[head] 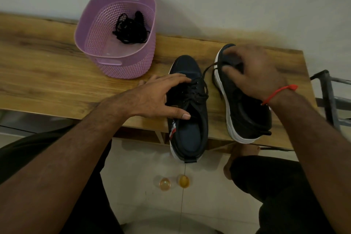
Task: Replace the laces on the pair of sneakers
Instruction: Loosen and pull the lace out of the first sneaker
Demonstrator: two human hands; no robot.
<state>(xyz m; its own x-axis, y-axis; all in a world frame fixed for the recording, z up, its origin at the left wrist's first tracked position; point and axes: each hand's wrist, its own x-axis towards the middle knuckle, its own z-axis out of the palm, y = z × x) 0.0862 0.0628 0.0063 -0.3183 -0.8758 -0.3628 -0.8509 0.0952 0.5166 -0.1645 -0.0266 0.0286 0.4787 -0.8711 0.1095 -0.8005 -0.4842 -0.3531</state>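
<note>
my arms are bare to past the elbow, no sleeves. a thin red thread bracelet (276, 93) circles my right wrist. dark trousers (281, 192) cover my legs.

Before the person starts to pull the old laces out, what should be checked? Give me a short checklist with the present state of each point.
1. Spare black laces ready in the purple basket: ok.
2. Left sneaker steadied: ok, the left hand rests on it, fingers spread.
3. Left sneaker fully on the wooden table: not ok, its heel hangs over the near edge.
4. Right sneaker upright: not ok, it is tipped on its side, white sole showing.
5. Right hand grips the right sneaker's lace: cannot tell, the fingers hide it.
6. Left sneaker's old lace untied: cannot tell.
</note>
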